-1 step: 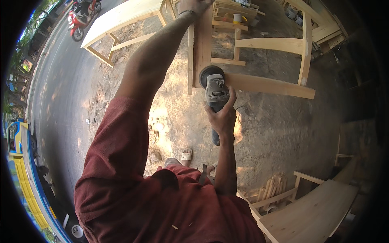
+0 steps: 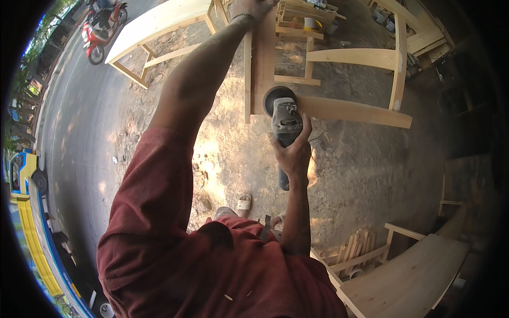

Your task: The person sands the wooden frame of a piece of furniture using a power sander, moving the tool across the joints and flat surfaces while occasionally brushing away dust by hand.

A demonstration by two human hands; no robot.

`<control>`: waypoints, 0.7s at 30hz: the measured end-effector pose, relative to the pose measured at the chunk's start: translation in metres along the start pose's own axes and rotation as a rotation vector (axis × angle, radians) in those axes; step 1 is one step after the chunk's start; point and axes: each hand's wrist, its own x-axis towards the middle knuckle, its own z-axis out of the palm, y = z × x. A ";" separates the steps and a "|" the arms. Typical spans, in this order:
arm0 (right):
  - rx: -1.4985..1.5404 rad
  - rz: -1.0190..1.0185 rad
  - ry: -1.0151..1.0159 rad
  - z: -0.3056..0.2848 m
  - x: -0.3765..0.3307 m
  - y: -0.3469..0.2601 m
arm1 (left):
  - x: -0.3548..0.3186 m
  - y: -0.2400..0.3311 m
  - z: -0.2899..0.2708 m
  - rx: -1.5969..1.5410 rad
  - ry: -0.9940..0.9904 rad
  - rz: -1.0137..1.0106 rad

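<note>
My right hand (image 2: 292, 153) is wrapped around the body of a grey angle grinder (image 2: 285, 124), fingers curled over its sides and thumb up along the right flank; the palm covers the rear of the tool, so I cannot see the switch. The tail of the handle pokes out below my wrist. The grinder's round disc (image 2: 275, 99) sits just ahead of the hand, lying against the lower end of an upright pale plank (image 2: 263, 63) in a bare wooden furniture frame (image 2: 354, 57). Half the disc is masked by the tool's head, and I cannot tell whether it spins.

My left hand (image 2: 253, 7) is far out at the top edge, resting on the plank's upper part. The picture cuts it off, so I cannot make out whether the fingers are spread or gripping.

Further out: dusty ground (image 2: 360, 169), a long unfinished bench (image 2: 159, 24) at upper left, a red motorbike (image 2: 101, 29) on the road (image 2: 74, 138), and another pale bench (image 2: 408, 275) at lower right. My red shirt (image 2: 212, 265) hides everything below.
</note>
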 end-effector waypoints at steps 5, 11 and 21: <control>0.022 -0.006 0.070 -0.041 0.015 0.033 | 0.000 0.043 -0.049 -0.060 -0.207 -0.116; 0.002 0.113 0.138 -0.084 0.026 0.076 | 0.001 0.037 -0.029 -0.099 -0.166 -0.067; 0.043 0.158 0.103 -0.083 0.014 0.069 | 0.005 0.032 -0.036 -0.003 -0.343 -0.177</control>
